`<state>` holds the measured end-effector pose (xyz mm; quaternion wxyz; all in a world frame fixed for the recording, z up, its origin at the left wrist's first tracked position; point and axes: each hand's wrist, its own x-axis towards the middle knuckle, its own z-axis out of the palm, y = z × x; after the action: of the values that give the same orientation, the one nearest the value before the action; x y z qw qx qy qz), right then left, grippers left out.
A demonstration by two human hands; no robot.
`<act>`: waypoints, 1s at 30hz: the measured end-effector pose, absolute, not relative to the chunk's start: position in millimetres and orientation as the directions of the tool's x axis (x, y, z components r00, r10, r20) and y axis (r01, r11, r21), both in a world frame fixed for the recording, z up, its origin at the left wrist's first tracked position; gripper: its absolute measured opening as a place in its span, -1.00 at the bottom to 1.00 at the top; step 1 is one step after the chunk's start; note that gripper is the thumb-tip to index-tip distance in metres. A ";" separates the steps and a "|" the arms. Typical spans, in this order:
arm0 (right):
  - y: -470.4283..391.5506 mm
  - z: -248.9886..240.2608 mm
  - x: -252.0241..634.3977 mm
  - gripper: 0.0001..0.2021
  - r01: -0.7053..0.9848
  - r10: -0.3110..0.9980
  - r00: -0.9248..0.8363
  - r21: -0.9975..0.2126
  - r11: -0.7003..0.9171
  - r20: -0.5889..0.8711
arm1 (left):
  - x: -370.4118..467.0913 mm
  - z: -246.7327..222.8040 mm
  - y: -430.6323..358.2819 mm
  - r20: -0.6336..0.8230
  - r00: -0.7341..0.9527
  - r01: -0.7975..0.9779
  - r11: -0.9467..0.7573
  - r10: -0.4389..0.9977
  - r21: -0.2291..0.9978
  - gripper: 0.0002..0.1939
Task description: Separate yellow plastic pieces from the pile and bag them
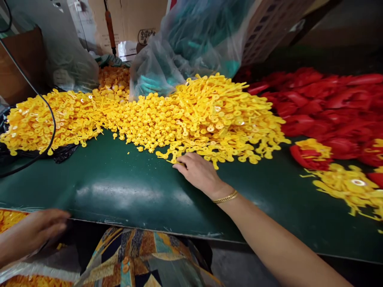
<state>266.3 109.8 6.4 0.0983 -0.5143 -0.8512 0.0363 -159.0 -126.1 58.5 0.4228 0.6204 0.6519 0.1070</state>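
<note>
Patterned buttoned shirt (140, 253) fronts the green counter (119, 175); at the counter's near edge, the left hand (44, 227) is blurred, its grip unclear. On the counter, the right hand's (197, 171) fingers pinch a yellow plastic piece (180, 163).

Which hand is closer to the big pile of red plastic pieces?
Right. The right hand is left of the red pile, at the front of the yellow plastic pieces. The left hand is farther, way over left by the near edge of the green tabletop.

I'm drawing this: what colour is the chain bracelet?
Gold: the chain bracelet shows best in the head view.
</note>
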 end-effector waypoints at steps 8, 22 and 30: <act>78.3 16.8 238.3 -0.83 0.591 0.657 -0.680 -0.287 0.754 0.325 | -18.7 26.7 28.0 -0.223 0.273 0.364 0.114 0.936 0.924 -0.54; 77.2 20.4 220.6 -0.78 0.384 0.768 -0.631 -0.815 0.434 0.112 | 13.0 -2.8 62.7 -0.233 0.275 -0.324 0.318 0.933 0.891 -0.60; 81.0 15.6 201.2 -0.73 0.002 0.741 -0.639 -0.964 -0.265 -0.205 | 6.7 -6.4 66.9 -0.219 0.308 -0.238 0.298 0.926 0.924 -0.58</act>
<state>201.2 81.0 15.6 0.2568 -0.3383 -0.5493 0.7196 6.7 66.9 -6.4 0.6924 0.4177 0.4117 0.4203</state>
